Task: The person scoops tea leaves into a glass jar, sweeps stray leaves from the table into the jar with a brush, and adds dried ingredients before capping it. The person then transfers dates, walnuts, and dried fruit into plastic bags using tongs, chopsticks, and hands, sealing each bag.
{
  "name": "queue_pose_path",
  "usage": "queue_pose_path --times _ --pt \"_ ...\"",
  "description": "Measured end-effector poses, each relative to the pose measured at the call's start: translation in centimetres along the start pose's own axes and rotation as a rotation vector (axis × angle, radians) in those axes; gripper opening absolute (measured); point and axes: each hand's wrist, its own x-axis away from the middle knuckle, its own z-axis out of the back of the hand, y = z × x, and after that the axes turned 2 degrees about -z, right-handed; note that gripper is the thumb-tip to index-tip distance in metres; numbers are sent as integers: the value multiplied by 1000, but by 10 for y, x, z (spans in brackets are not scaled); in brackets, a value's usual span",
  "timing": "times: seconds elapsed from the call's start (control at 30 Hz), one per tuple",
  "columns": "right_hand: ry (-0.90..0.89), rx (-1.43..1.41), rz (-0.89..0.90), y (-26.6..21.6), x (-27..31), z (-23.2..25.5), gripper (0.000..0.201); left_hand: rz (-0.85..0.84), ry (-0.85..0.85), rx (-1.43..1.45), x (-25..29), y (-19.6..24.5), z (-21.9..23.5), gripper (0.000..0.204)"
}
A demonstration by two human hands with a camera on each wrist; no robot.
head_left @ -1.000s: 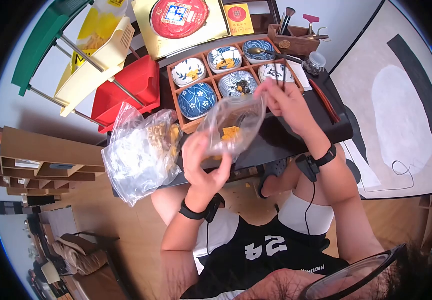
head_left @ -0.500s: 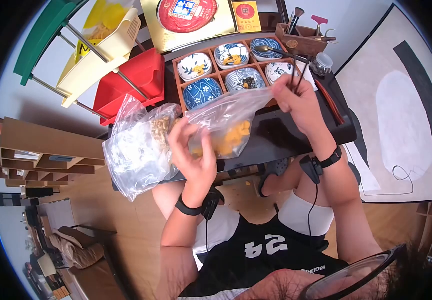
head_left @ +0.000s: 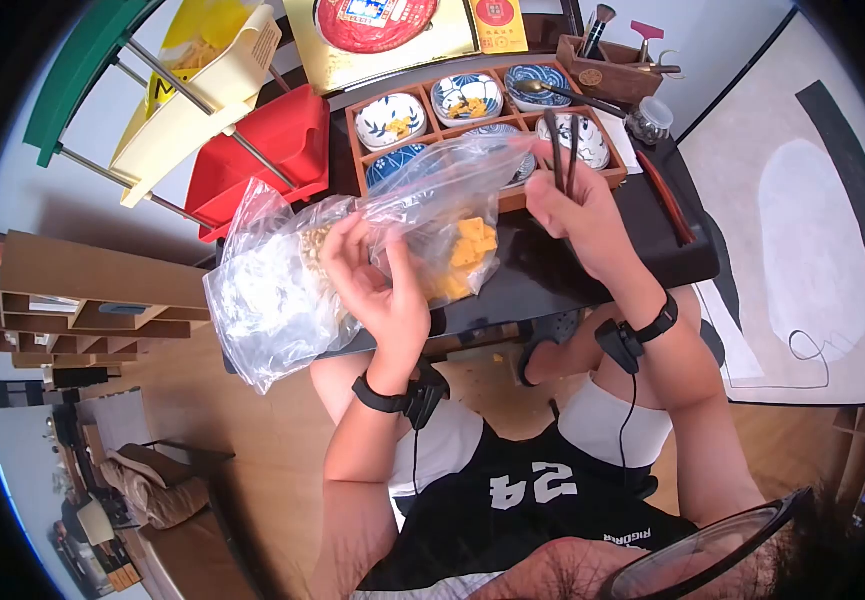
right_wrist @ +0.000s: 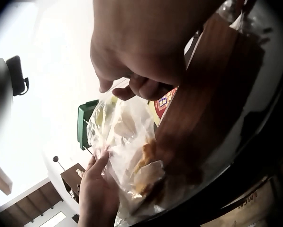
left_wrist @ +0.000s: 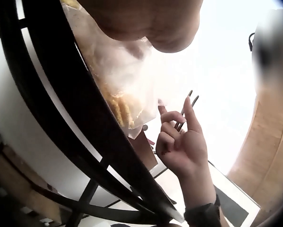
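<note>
A clear zip bag with orange dried pieces in it hangs over the near edge of the dark table. My left hand pinches the bag's left side between thumb and fingers, as the right wrist view also shows. My right hand holds dark tweezers, their prongs pointing up and away between the fingers. Its fingertips are right at the bag's upper right corner. Behind, a wooden compartment tray holds several patterned bowls, among them a white bowl with orange bits; the bag overlaps the front ones.
A bulging clear bag lies left of my left hand. Behind it stand a red bin and a cream bin. A spoon lies across the bowls; a lidded jar and a wooden tool box are at the right.
The bag's mouth, spread wide a second ago, is now stretched flatter. My left hand has moved left; my right hand has moved slightly left and nearer me in the last half second.
</note>
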Motion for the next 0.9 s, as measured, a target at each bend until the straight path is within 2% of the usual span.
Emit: queue_pose_path --times 0.07,0.13,0.3,0.37,0.4,0.43,0.47,0.5,0.53,0.63,0.7,0.73,0.8,0.9 --pt "-6 11 -32 -3 3 -6 47 11 9 8 0 0 0 52" --pt "21 2 -72 0 4 -12 45 -141 -21 -155 -1 2 -1 58" --pt "46 -60 -101 5 4 -9 30 -221 -43 -295 6 12 4 70" --pt "99 -32 -134 9 4 -6 28 -560 39 -364 9 11 9 71" --pt "88 -39 -138 11 4 -6 28 -606 13 -395 15 15 16 71" --pt "108 -33 -138 12 3 -6 30 -653 -5 -289 21 14 16 70" --pt "128 -27 -138 14 3 -6 31 -698 -62 -172 27 13 17 53" --pt "119 -30 -143 17 3 -6 31 -624 -214 -41 27 24 15 35" --pt "138 -34 -119 20 3 -6 34 -632 -304 -54 31 30 11 24" --pt "187 -40 -85 23 3 -12 40 -564 -441 95 57 20 -3 16" --pt "264 -36 -52 30 1 -6 40 -492 -525 92 69 19 -7 29" --pt "275 -47 -25 31 1 -4 39 -493 -522 94 72 19 -5 29" --pt "284 -63 -26 37 0 0 39 -377 -610 65 76 20 -6 43" --pt "320 -89 -17 37 -1 5 38 -286 -566 93 76 20 -10 47"
